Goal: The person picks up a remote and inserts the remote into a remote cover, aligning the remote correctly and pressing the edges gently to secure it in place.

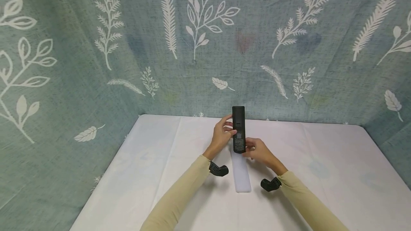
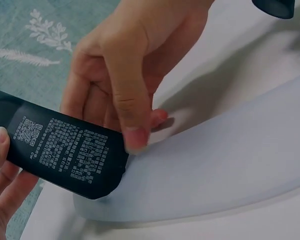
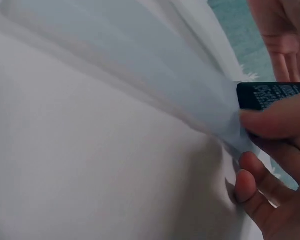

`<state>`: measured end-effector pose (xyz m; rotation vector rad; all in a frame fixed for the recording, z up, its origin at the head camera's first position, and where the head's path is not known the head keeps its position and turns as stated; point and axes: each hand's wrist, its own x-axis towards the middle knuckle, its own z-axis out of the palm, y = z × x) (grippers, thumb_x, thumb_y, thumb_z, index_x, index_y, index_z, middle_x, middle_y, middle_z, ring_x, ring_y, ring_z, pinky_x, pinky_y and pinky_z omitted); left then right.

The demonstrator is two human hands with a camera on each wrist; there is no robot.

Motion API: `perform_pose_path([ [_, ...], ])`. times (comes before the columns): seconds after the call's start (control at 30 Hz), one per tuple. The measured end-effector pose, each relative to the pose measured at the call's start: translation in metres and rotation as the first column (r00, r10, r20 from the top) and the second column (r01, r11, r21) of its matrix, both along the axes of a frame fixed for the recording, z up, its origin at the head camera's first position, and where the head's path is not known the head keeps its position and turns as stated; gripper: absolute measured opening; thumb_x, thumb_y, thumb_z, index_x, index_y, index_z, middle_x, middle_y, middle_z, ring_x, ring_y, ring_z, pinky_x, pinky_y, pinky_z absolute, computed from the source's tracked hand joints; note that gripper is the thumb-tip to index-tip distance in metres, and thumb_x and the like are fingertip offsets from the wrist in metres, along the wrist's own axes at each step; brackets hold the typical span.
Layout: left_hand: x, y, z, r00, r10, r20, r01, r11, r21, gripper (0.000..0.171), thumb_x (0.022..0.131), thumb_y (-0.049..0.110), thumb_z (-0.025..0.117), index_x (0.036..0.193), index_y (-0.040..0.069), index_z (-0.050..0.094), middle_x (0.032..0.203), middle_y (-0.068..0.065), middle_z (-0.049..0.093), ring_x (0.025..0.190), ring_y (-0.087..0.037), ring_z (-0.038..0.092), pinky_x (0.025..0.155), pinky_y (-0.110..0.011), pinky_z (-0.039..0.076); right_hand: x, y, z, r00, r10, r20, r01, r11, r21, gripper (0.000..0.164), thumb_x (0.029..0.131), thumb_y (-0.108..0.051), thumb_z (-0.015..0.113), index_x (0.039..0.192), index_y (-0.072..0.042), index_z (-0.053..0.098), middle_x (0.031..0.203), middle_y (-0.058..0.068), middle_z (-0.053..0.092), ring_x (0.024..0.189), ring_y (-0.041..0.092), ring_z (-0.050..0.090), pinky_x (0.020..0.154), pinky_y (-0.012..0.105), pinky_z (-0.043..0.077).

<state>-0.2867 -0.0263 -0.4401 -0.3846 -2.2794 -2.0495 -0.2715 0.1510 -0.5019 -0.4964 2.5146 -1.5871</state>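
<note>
Black remote (image 1: 238, 126) is hanging out in the middle toward the far side of the white table (image 1: 308, 174), tilting with its top end up and overlapping the table's far edge in the head view. Its printed side is facing the head camera, showing a QR code (image 2: 28, 131) and lines of pale text too small to read. The left hand (image 1: 221, 134) is pinching it around the middle, thumb pressing on the printed face, fingers going round behind. The right hand (image 1: 258, 150) is working with a narrow grip at the lower end, fingers curling by the edge and thumb sitting right on the corner; can't tell if it's also catching the milky cover (image 1: 241, 175). That cover is lying lengthwise on the table, and the remote's lower end is meeting its far end. Can't tell if any of it is sitting inside, tbh. Both arms are wearing beige shirt sleeves (image 1: 181, 191), and a black wrist device (image 1: 219, 169) is sticking out at the left wrist, with a matching one (image 1: 270, 184) at the right. Behind it all, a blue-green cloth (image 1: 135, 20) with white leaf prints is hanging.
</note>
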Motion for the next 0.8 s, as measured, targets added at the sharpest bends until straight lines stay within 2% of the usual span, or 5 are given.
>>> perform_pose_path([
  [0.13, 0.002, -0.001, -0.001, 1.0, 0.007, -0.012, -0.007, 1.0, -0.025, 0.058, 0.08, -0.017, 0.059, 0.135, -0.003, 0.047, 0.103, -0.031, 0.056, 0.088, -0.044, 0.061, 0.068, -0.046, 0.057, 0.002, 0.0, -0.001, 0.994, 0.001, -0.106, 0.009, 0.995, 0.101, 0.038, 0.068, 0.006, 0.071, 0.105, 0.002, 0.066, 0.087, 0.01, 0.059, 0.076, 0.024, 0.053, 0.061, 0.03, 0.045],
  [0.27, 0.004, -0.003, 0.001, 0.999, 0.025, -0.037, -0.027, 0.999, -0.047, 0.057, 0.08, -0.018, 0.059, 0.134, -0.004, 0.047, 0.103, -0.031, 0.056, 0.088, -0.045, 0.061, 0.065, -0.038, 0.058, 0.003, 0.001, 0.001, 0.992, 0.012, -0.126, 0.009, 0.987, 0.163, 0.037, 0.071, 0.0, 0.073, 0.108, 0.001, 0.068, 0.091, 0.012, 0.053, 0.078, 0.024, 0.049, 0.065, 0.032, 0.042],
  [0.5, -0.019, -0.007, -0.032, 0.998, 0.046, -0.05, -0.049, 0.998, -0.042, 0.059, 0.078, -0.016, 0.062, 0.134, 0.003, 0.051, 0.101, -0.025, 0.061, 0.083, -0.038, 0.063, 0.062, -0.037, 0.056, 0.0, 0.002, 0.002, 0.991, 0.105, -0.083, -0.084, 0.971, 0.224, 0.036, 0.078, -0.004, 0.069, 0.114, -0.002, 0.068, 0.093, 0.013, 0.051, 0.083, 0.024, 0.045, 0.068, 0.032, 0.037],
  [0.67, -0.017, -0.011, -0.032, 0.998, 0.048, -0.04, -0.051, 0.996, -0.069, 0.058, 0.078, -0.015, 0.063, 0.131, 0.008, 0.055, 0.098, -0.017, 0.063, 0.078, -0.027, 0.063, 0.061, -0.027, 0.052, 0.0, 0.0, 0.001, 0.977, 0.188, -0.097, -0.154, 0.945, 0.288, 0.038, 0.082, -0.004, 0.064, 0.12, -0.004, 0.065, 0.094, 0.012, 0.049, 0.084, 0.024, 0.041, 0.068, 0.032, 0.033],
  [0.8, -0.016, -0.017, -0.029, 1.0, 0.017, -0.012, -0.018, 0.998, -0.066, 0.056, 0.08, -0.015, 0.062, 0.13, 0.01, 0.056, 0.1, -0.017, 0.062, 0.08, -0.026, 0.062, 0.065, -0.033, 0.054, 0.001, -0.002, 0.001, 0.963, 0.232, -0.135, -0.181, 0.932, 0.313, 0.037, 0.083, -0.003, 0.063, 0.121, -0.005, 0.065, 0.095, 0.011, 0.048, 0.085, 0.025, 0.04, 0.069, 0.033, 0.034],
])
